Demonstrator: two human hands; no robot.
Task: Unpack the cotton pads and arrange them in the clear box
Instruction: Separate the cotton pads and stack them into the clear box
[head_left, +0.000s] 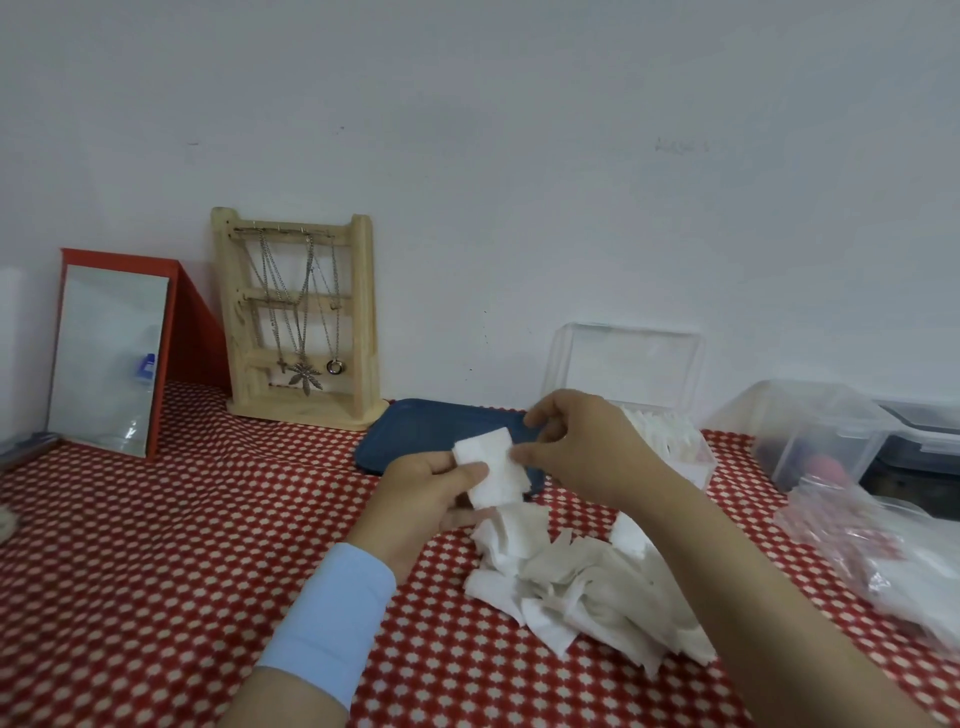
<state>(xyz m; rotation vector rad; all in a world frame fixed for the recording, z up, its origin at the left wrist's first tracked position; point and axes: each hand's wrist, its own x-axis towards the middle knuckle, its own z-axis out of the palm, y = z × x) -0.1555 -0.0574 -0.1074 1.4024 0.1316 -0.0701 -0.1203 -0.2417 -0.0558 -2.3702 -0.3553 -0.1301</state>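
A small stack of square cotton pads (491, 470) is held above the table, between the two hands and in front of a blue tray (431, 431). The stack is gripped from below by the left hand (431, 499), with the thumb pressed on the top pad. Its right edge is pinched between thumb and forefinger of the right hand (587, 447). Both hands are thus closed on the same stack. Whether one pad or several are pinched cannot be told.

The clear box (698, 467) stands just behind the right hand, with its lid (623, 364) raised towards the wall. White pads are seen inside it. A loose pile of pads (571, 587) lies on the checked tablecloth (182, 545) below the hands, partly under the right forearm. A crumpled plastic bag (883, 561) lies to the right of the pile.

The following faults are judged possible:

- Fanning or dropping of the stack, if one grip is released before the edges are squared.
- Folding or tearing of a soft pad, if it is pulled sideways under thumb pressure.
- Scattering of the pile, if it is swept by the right forearm during the reach to the box.
- Disturbance of the pads in the box, if the stack is pushed in at an angle.
- Knocking of the raised lid by the right hand.
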